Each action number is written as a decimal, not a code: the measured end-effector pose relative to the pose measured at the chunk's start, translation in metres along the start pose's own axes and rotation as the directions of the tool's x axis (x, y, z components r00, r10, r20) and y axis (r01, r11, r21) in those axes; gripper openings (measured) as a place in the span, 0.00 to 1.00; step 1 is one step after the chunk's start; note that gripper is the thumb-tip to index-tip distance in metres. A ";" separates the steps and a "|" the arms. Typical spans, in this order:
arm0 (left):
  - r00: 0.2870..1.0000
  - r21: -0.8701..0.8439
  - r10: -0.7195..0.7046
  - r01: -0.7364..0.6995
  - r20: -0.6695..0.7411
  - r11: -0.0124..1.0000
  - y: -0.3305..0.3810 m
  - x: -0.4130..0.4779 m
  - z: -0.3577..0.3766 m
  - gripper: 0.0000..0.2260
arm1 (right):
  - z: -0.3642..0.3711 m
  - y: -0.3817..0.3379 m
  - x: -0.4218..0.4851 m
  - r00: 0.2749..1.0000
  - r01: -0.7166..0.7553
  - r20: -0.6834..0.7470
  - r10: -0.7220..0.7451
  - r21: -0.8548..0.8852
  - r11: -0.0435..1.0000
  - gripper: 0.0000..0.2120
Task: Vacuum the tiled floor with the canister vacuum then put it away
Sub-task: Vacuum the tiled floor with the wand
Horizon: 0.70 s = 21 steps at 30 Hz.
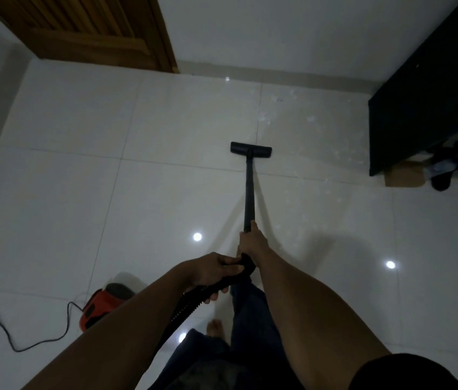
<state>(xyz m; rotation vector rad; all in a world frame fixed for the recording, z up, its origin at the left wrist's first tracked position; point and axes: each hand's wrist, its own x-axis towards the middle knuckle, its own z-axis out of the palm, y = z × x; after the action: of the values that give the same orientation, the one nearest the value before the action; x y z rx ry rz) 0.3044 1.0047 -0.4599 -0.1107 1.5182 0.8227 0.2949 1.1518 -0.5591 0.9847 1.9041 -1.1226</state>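
Observation:
A black vacuum wand (249,190) runs forward from my hands to a flat black floor head (251,148) resting on the glossy white tiled floor (109,192). My right hand (251,243) grips the wand's near end. Just behind it, my left hand (212,273) holds the black ribbed hose (183,308), which curves down to my left. The red canister (95,306) sits on the floor at lower left, partly hidden by my left forearm. White dust specks (301,119) lie on the tiles beyond the floor head.
A black power cord (11,342) snakes over the floor at lower left. A wooden door (95,32) stands at the back left, a black cabinet (430,88) at right with a cardboard box (403,174) and dark items beneath. My bare foot (215,327) is near the hose.

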 end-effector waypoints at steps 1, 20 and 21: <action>1.000 -0.007 -0.006 0.006 -0.001 1.000 0.013 0.004 -0.011 0.24 | -0.009 -0.014 0.008 1.000 -0.004 0.005 0.004 0.002 1.000 0.32; 1.000 -0.030 0.022 -0.022 -0.004 0.999 0.174 0.075 -0.191 0.25 | -0.102 -0.212 0.131 0.999 -0.030 -0.041 0.031 0.023 0.999 0.31; 1.000 -0.026 0.028 -0.028 -0.002 0.999 0.179 0.078 -0.201 0.25 | -0.103 -0.221 0.135 0.998 -0.034 -0.048 0.036 0.028 0.999 0.31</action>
<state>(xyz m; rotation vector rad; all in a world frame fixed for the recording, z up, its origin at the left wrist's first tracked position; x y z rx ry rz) 0.0297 1.0581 -0.4754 -0.1097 1.5143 0.8646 0.0212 1.2064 -0.5536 1.0652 1.9070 -1.1161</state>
